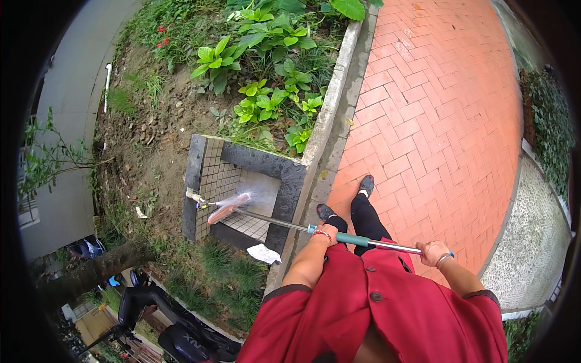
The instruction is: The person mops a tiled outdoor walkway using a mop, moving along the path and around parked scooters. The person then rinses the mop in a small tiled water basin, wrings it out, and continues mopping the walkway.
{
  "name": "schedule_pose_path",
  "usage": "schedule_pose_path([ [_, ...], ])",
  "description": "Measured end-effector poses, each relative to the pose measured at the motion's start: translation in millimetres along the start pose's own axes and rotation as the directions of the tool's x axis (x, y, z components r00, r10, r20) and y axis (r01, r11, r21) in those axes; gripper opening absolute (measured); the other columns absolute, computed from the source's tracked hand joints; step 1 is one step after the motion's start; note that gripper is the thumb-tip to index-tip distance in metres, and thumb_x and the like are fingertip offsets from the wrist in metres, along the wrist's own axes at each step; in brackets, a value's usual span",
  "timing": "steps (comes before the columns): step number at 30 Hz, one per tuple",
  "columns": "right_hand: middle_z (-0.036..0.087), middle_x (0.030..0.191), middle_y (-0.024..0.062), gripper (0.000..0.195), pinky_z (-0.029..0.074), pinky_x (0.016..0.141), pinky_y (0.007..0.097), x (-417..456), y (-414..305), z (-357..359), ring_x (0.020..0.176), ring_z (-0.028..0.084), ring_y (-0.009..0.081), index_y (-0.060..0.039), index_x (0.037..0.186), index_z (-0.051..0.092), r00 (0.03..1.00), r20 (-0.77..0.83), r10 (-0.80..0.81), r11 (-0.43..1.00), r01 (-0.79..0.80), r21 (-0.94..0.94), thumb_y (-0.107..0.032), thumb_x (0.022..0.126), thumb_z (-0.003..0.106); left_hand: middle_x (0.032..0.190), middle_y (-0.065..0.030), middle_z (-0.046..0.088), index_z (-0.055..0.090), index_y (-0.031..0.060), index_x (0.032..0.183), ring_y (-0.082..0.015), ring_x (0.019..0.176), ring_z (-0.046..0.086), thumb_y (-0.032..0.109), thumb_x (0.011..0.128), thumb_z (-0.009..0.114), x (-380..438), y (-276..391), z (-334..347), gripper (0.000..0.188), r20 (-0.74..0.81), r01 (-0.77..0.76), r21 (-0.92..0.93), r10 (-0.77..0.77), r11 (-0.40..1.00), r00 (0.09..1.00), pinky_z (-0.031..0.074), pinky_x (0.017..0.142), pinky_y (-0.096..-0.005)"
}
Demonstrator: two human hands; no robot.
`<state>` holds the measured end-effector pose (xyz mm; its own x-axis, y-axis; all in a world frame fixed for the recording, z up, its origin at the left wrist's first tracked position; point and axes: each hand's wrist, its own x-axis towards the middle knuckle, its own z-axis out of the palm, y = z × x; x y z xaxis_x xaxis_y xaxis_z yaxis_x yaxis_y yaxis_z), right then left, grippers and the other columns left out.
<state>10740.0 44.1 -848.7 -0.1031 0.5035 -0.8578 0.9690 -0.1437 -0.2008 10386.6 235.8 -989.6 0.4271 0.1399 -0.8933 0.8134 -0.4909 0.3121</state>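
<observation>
My left hand (327,233), with a red bead bracelet at the wrist, is closed around the long metal handle (272,221) of a mop, near its green grip sleeve (352,239). My right hand (433,253) grips the same handle close to its far end. The flat orange-pink mop head (228,208) is tilted under running water from a tap (203,204) on a white pipe elbow. Water sprays off it into an outdoor basin with small white tiles and a dark stone rim (290,190). A white cloth (264,254) lies on the rim's near corner.
A concrete kerb (333,90) runs between the red brick paving (426,118) and the planted soil bed (168,104). A tree trunk (104,265) and a parked dark scooter (181,322) are at the lower left. A pebbled slab (531,240) lies at the right.
</observation>
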Motion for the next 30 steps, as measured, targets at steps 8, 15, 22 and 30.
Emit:
schedule_pose_path([
  [8, 0.070, 0.078, 0.0149, 0.019, 0.053, 0.068, 0.0482, -69.0, 51.1, -11.6, 0.077, 0.069, 0.0348, -0.0137, 0.100, 0.058, 0.990, -0.051, 0.131, 0.989, -0.134, -0.058, -0.018, 0.081, 0.056, 0.117, -0.0125, 0.068, 0.071, 0.0091, 0.109, -0.0301, 0.113, 0.063, 0.032, 0.080, 0.076, 15.2, 79.0, -25.3, 0.037, -0.079, -0.230, 0.026, 0.231, 0.973, 0.970, 0.046, 0.096, -0.0422],
  [15, 0.070, 0.081, 0.0144, 0.020, 0.053, 0.073, 0.0468, -105.6, 67.3, -17.8, 0.079, 0.069, 0.0352, -0.0132, 0.101, 0.058, 0.974, -0.012, 0.227, 0.965, -0.226, -0.136, -0.019, 0.082, 0.056, 0.105, -0.0111, 0.070, 0.067, 0.0073, 0.097, -0.0276, 0.109, 0.062, 0.018, 0.079, 0.065, 9.9, 105.9, -12.1, 0.022, -0.335, -0.364, 0.003, 0.344, 0.932, 0.877, 0.046, 0.089, -0.0414],
  [22, 0.070, 0.081, 0.0149, 0.019, 0.053, 0.073, 0.0482, -77.1, 38.1, -16.8, 0.080, 0.068, 0.0354, -0.0138, 0.098, 0.060, 0.983, -0.032, 0.178, 0.978, -0.181, -0.100, -0.021, 0.081, 0.056, 0.098, -0.0121, 0.073, 0.074, 0.0094, 0.093, -0.0294, 0.101, 0.067, 0.017, 0.075, 0.067, -5.3, 67.4, -7.3, 0.021, -0.266, -0.286, 0.012, 0.278, 0.958, 0.923, 0.049, 0.087, -0.0427],
  [30, 0.070, 0.089, 0.0216, 0.030, 0.054, 0.077, 0.0492, -68.4, -35.1, -96.6, 0.088, 0.068, 0.0401, -0.0089, 0.108, 0.055, 0.983, 0.144, 0.111, 0.985, -0.089, -0.150, -0.030, 0.088, 0.057, 0.102, -0.0088, 0.064, 0.069, 0.0119, 0.094, -0.0263, 0.107, 0.059, 0.016, 0.074, 0.069, -20.3, 30.0, 0.4, 0.020, -0.608, -0.209, 0.039, 0.189, 0.977, 0.771, 0.043, 0.095, -0.0386],
])
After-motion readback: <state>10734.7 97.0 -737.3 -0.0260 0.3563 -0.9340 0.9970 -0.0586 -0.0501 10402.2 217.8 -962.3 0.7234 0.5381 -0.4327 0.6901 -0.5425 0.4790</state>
